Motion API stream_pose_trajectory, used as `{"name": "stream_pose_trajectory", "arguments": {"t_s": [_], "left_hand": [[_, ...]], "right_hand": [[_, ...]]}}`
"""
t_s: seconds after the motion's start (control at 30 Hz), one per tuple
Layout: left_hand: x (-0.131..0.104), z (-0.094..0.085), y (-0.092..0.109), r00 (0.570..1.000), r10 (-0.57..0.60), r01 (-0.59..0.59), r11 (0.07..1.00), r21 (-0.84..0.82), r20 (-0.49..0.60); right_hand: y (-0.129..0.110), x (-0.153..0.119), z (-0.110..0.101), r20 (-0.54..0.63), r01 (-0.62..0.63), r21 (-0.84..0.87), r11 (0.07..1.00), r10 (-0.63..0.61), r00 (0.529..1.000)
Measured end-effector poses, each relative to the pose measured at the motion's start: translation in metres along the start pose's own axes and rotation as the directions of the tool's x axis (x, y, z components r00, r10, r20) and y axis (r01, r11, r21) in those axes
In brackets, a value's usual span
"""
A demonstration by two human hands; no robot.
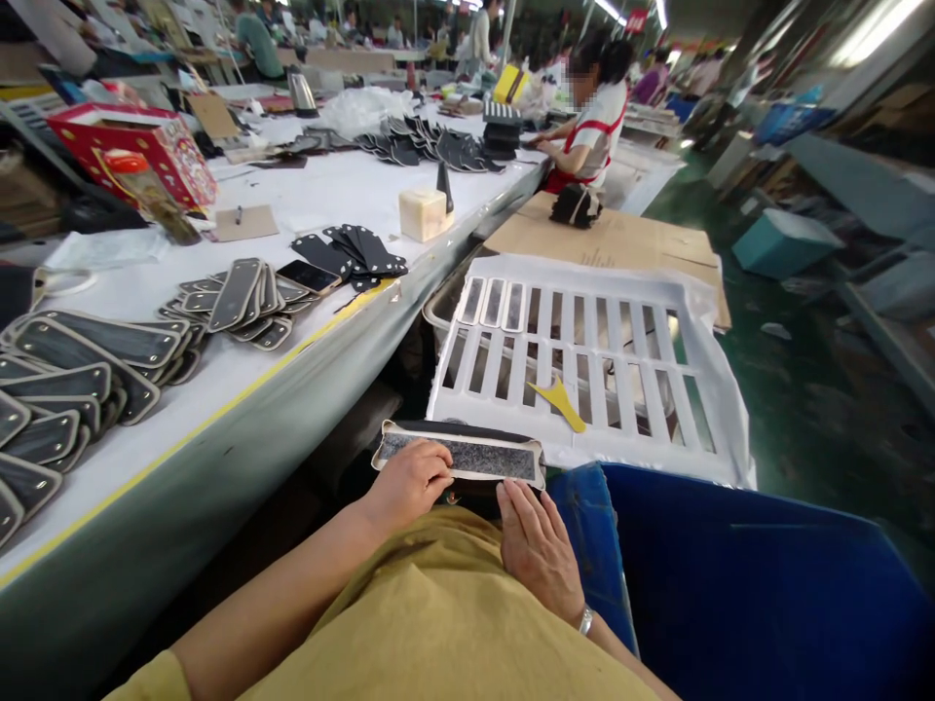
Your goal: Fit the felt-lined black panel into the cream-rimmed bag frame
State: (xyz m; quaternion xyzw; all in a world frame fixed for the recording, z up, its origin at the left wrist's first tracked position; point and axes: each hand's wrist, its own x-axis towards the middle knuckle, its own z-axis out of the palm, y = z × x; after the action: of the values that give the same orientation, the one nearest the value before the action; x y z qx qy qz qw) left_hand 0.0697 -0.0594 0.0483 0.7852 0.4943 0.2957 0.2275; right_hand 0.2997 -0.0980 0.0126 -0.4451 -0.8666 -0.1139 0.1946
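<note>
A long strip piece (pixel 482 458) with a dark speckled centre and pale edges lies across in front of my body. My left hand (pixel 413 477) rests on its lower middle, fingers curled together on the edge. At its lower right, my right hand (pixel 537 540) lies with fingers stretched out, the tips touching the edge. Beyond the strip is a white slotted sheet (pixel 533 360) with pale-rimmed strips (pixel 493 304) at its upper left and a yellow pointed piece (pixel 562 404) on it.
On the left, a long white table (pixel 284 204) holds stacked dark pieces (pixel 80 380), a phone (pixel 308 276) and a cream block (pixel 424 214). A blue bin (pixel 745 545) stands at my right. Another person (pixel 595 131) works at the table's far end.
</note>
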Motion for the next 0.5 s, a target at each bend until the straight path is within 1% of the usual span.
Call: {"name": "stream_pose_trajectory", "arguments": {"t_s": [0.13,0.27,0.5], "left_hand": [[0.003,0.001,0.005,0.998,-0.052,0.052,0.999,0.01,-0.028],[0.004,0.002,0.007,0.997,-0.067,0.068,0.997,0.04,-0.031],[0.004,0.001,0.01,0.996,-0.071,0.074,0.995,0.064,-0.044]], "right_hand": [[-0.001,0.001,0.003,0.015,0.013,-0.049,0.999,-0.012,1.0],[-0.004,0.004,0.007,0.031,0.044,-0.086,0.995,-0.041,0.999],[-0.012,0.015,0.015,0.063,0.108,-0.057,0.992,-0.105,0.993]]}}
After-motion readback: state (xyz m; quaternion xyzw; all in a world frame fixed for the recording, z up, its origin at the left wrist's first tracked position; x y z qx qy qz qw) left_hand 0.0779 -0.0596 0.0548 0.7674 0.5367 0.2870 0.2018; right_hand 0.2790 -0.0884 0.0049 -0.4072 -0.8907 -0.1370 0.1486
